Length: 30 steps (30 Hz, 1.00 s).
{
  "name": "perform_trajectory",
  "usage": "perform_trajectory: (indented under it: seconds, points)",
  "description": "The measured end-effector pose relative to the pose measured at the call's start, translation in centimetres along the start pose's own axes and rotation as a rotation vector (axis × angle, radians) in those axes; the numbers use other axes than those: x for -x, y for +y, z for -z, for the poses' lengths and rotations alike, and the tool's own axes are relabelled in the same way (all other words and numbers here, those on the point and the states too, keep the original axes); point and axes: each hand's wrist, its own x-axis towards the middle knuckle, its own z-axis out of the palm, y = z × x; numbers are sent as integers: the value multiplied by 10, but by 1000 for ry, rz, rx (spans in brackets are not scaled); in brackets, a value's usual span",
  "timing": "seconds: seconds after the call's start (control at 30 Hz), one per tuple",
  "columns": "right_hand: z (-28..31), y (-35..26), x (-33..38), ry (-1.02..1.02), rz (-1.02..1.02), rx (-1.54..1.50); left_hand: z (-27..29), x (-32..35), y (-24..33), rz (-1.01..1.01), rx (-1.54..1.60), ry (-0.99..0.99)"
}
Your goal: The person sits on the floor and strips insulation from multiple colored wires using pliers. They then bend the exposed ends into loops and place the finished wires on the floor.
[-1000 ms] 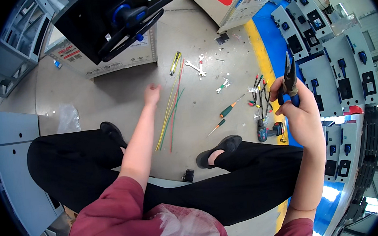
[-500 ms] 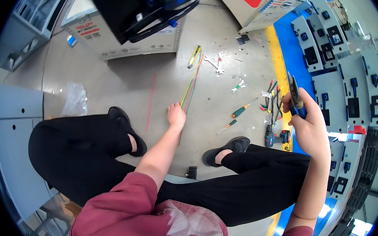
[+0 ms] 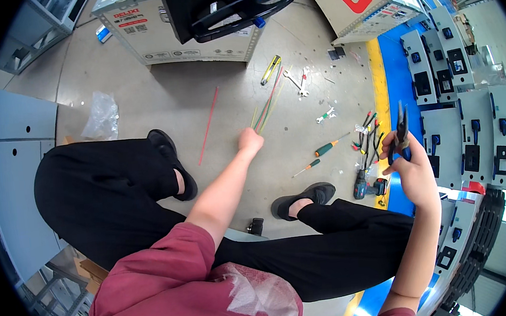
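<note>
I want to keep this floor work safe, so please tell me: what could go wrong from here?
One red strand lies apart from the other coloured strands at the left hand, so it might be overlooked. The smaller screwdriver lies close to the right shoe, which could knock it. The right hand holds pliers with pointed tips; brought carelessly to the left hand, they might pinch it.
</note>
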Motion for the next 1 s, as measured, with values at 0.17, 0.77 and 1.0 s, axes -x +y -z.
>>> perform_trajectory:
  seconds: [0.17, 0.77, 1.0]
  points:
    - [16, 19, -26, 0, -60, -309, -2, 23, 89, 8, 434, -701]
    - [33, 55, -67, 452, 34, -310, 111, 167, 272, -880, 212, -1105]
    - [25, 51, -54, 289, 82, -434, 116, 167, 270, -984, 419, -866]
